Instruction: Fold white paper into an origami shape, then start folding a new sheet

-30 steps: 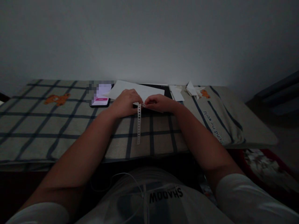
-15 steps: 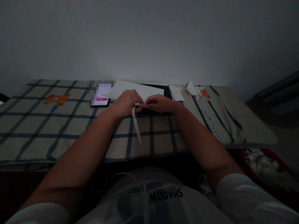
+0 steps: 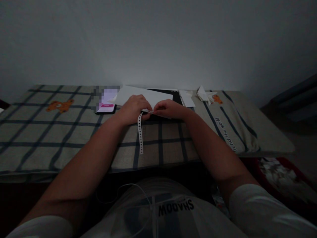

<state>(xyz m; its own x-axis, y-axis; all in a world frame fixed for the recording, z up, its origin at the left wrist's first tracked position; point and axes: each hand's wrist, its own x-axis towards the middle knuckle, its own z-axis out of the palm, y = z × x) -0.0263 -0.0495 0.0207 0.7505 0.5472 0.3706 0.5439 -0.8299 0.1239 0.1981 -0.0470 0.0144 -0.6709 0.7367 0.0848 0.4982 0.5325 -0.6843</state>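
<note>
Covering low surface (image 3: pixel 37 132): checked cloth (image 3: pixel 173 138), bare grey wall (image 3: pixel 158 39) behind

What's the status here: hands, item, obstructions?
Left hand and right hand both pinching white perforated paper strip. Strip dangles toward the body over checked cloth. White paper sheet beneath hands.

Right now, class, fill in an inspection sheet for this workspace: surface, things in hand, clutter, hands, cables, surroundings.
Surface: checked cloth with orange bear prints covers the table.
Things in hand: white paper sheet under both hands; punched paper strip trails from the fingers toward the person.
Clutter: lit phone at left; paper scraps at right.
Hands: left hand and right hand pinch the strip's top end.
Cables: thin white cable across the lap.
Surroundings: bare wall; dim light.
</note>
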